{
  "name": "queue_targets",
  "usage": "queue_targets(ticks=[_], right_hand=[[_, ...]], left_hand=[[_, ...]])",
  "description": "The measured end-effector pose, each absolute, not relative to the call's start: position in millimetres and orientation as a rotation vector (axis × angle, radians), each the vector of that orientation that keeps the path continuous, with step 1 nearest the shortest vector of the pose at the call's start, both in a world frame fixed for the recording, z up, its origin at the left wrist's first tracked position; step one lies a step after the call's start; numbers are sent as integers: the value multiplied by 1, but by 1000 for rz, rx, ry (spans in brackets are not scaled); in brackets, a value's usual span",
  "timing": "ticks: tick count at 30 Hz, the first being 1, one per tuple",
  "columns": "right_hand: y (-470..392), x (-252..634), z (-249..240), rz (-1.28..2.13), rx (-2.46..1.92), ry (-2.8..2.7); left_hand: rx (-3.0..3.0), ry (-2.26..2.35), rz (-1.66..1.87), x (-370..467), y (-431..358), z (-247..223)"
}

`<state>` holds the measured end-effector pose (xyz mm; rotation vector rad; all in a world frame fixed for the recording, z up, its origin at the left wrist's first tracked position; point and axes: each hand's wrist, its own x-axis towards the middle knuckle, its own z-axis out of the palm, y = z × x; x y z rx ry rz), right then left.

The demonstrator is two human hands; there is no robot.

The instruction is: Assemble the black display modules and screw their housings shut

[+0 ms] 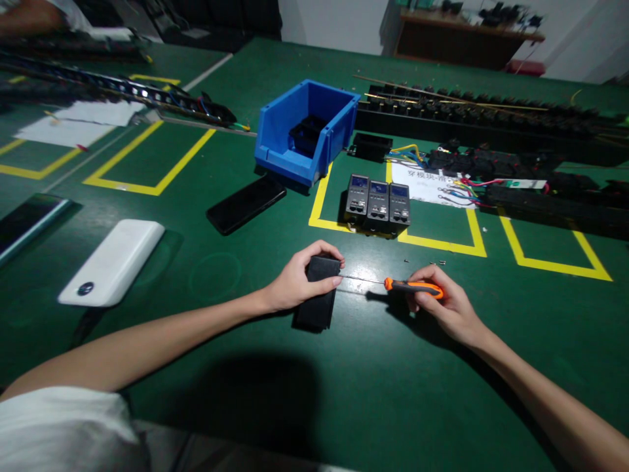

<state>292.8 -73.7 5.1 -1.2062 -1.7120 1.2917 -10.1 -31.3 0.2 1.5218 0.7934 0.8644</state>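
Observation:
My left hand [298, 278] is closed around a black rectangular module [318, 308] that rests on the green table, its thumb pressed along the near side. In my right hand [445, 303] is a screwdriver [413, 286] with an orange and black handle. Its thin shaft points left and the tip reaches the module's right edge by my left thumb; the exact contact point is hidden. A few small screws [437, 263] lie on the table just beyond my right hand. Three dark modules with small screens [378, 200] stand side by side past them.
A blue bin [285, 165] holding black parts stands at the back centre. Near it lies a black phone [246, 203]; a white power bank [113, 262] is at left. Wired black strips [531, 190] line the right back. Another person's arm [32, 18] shows at top left.

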Motion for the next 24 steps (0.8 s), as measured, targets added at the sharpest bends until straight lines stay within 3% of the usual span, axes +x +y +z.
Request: queue_targets(ticks=[6, 24], right_hand=[[-75, 293, 4, 1158, -1247, -1727], [-74, 293, 4, 1255, -1271, -1676]], left_hand=[[1533, 795, 866, -10, -31, 0], [1537, 786, 858, -11, -30, -1]])
